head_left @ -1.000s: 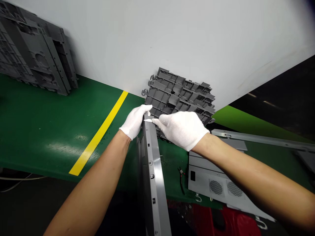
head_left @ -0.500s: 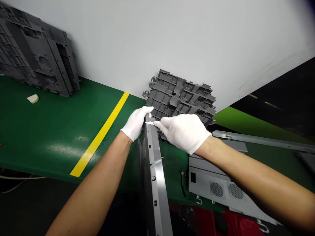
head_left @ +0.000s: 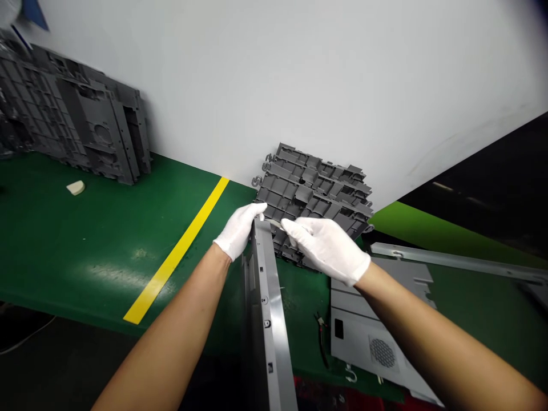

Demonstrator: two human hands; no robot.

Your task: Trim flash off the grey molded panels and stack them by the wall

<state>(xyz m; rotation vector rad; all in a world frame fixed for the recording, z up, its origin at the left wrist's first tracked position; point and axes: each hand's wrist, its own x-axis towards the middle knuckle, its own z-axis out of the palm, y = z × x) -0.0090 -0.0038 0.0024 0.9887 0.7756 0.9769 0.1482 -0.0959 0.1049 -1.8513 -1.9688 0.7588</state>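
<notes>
A long grey metal panel [head_left: 274,302] stands on its edge, its narrow side with slots and holes facing up toward me. My left hand [head_left: 238,229], in a white glove, is closed around its far corner from the left. My right hand [head_left: 327,245], also gloved, pinches a small thin pale blade [head_left: 274,223] just off the panel's far end. The fingers hide most of the tool's handle. Behind both hands, a stack of dark grey ribbed plastic panels [head_left: 317,182] leans against the white wall.
More ribbed panels [head_left: 85,120] lean at the far left. On the green table [head_left: 103,240] lie a cream block [head_left: 76,188], a yellow tape strip [head_left: 180,251] and a short cable [head_left: 322,337]. At right are a flat grey vented panel [head_left: 359,325] and a metal rail [head_left: 454,261].
My right hand has shifted slightly right and turned, drawing the blade off the panel's top edge past its right side. My left hand keeps its grip. The view has tilted up a little.
</notes>
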